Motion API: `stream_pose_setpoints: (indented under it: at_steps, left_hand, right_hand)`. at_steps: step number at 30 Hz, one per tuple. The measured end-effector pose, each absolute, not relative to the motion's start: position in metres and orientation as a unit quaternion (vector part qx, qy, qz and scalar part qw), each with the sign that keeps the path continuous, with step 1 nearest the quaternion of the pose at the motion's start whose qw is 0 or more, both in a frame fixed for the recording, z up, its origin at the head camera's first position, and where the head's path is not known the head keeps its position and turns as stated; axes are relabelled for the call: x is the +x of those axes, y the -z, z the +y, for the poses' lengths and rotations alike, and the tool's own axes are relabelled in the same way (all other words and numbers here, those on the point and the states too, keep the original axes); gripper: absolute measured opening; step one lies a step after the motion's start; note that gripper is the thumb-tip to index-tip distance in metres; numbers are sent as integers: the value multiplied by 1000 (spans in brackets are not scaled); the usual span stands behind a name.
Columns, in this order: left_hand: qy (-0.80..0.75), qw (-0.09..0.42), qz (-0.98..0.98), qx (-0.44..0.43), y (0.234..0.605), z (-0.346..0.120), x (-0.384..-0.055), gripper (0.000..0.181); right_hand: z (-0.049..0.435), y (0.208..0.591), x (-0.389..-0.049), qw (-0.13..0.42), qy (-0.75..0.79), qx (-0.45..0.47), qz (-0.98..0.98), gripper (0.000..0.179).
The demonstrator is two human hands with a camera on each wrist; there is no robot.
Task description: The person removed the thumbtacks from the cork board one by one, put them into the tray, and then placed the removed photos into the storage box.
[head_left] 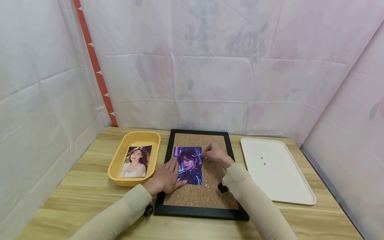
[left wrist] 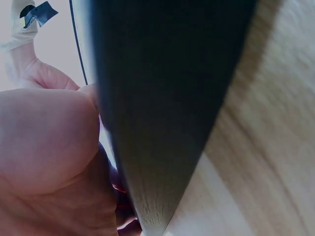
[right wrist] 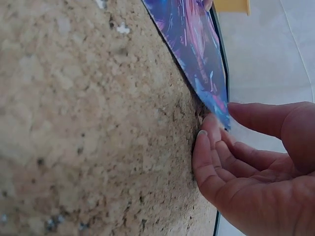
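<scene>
A purple and blue picture card [head_left: 190, 166] lies on a black-framed cork board [head_left: 202, 198]. My left hand [head_left: 167, 175] rests with extended fingers on the card's left edge, its thumb near the lower edge. In the left wrist view, the palm [left wrist: 49, 142] lies close beside the dark frame [left wrist: 157, 98]. My right hand [head_left: 215, 154] is at the card's upper right corner. The right wrist view shows its thumb and curled fingers [right wrist: 216, 162] pinching the card's corner [right wrist: 219, 110] close over the cork. Small white pieces [head_left: 207, 183] lie on the board beside the card's lower right corner.
Left of the board stands a yellow tray [head_left: 114, 166] holding a photo of a person [head_left: 136, 162]. To the right, a white tray [head_left: 288, 183] carries small silvery pieces [head_left: 263, 161]. Patterned cloth [head_left: 212, 82] hangs behind the wooden table [head_left: 81, 186].
</scene>
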State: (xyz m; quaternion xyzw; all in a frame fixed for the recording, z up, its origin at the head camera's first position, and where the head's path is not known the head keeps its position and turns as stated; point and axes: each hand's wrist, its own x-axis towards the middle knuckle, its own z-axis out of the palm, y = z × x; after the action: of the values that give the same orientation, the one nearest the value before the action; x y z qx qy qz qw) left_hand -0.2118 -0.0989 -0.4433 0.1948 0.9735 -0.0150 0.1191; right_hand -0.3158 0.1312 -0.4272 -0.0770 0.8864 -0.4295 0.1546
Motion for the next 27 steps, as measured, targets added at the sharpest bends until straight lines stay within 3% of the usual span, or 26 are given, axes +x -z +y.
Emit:
stream_pose_setpoints:
  at_steps: [27]
  left_hand:
    - [16,121,974,193,443,-98,-212,85]
  right_hand:
    - [130,433,-302,145,456,-101,872,18]
